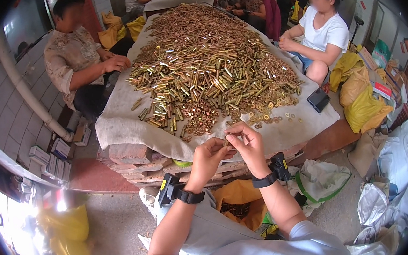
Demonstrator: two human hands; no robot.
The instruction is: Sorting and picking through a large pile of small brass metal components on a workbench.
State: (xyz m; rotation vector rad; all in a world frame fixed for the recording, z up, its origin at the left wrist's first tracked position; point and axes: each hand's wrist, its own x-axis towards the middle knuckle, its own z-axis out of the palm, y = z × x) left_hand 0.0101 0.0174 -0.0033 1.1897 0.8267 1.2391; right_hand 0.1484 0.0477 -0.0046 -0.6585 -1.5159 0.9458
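Note:
My left hand (209,154) and my right hand (247,142) meet just in front of the table's near edge. Both are closed, thumbs and fingers pinching a small brass-coloured metal piece (227,143) between them. Fingertips cover most of it, so its exact kind does not show. Right beyond my hands lie loose hex nuts (198,120) and flat washers (264,115), the washers spreading off to the right. Behind them rises a large heap of brass-coloured metal sleeves and bolts (203,62) on a pale cloth (126,129).
A dark phone (318,100) lies at the cloth's right corner. Stacked bricks (131,154) show under the near edge. An open orange sack (241,192) with dark metal pieces stands below my hands. People sit along both sides. Yellow bags (360,109) and white sacks (403,158) crowd the right.

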